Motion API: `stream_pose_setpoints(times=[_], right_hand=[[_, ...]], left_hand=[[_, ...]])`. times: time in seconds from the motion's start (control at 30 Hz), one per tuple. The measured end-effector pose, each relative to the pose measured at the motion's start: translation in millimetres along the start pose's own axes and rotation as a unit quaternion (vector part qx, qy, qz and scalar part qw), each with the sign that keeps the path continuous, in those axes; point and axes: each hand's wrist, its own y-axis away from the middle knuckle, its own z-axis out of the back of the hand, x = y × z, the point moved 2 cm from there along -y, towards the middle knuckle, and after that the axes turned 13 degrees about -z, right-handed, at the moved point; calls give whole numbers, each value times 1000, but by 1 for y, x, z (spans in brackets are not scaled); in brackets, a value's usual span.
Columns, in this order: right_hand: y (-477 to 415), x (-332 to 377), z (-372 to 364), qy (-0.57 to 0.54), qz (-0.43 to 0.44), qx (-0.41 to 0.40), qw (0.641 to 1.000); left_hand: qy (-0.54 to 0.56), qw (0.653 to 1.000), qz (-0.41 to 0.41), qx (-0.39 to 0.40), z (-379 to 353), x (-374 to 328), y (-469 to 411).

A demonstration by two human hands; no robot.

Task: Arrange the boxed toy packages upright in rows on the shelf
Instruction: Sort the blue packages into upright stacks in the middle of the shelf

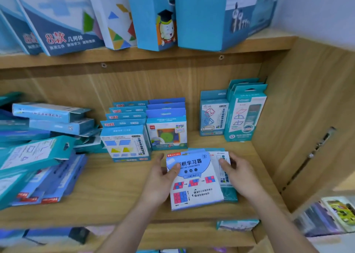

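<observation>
My left hand pinches the white package, my right hand grips the teal package beneath; both lie face-up, long axes toward the back edge of the shelf.

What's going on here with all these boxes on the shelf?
A person is sorting boxed toy packages on a wooden shelf. The left hand grips the left edge of a white and blue box, and the right hand holds a teal package tucked partly behind it, near the shelf's front. Further back, several upright rows already stand, while a heap of teal and blue boxes lies flat on the left.
</observation>
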Motion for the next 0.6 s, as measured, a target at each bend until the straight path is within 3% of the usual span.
stream_pose_setpoints(times=[0.17, 0.37, 0.53, 0.6], right_hand=[[-1, 8, -1, 123, 11, -17, 992], [33, 51, 1, 142, 44, 6, 989], [59, 90, -15, 200, 144, 12, 969], [69, 105, -26, 217, 176, 21, 960]], left_hand=[[-78, 997, 7, -23, 5, 12, 1], [-133, 991, -24, -13, 14, 11, 9], [-257, 958, -106, -78, 55, -10, 19], [-324, 928, -158, -91, 78, -29, 24]])
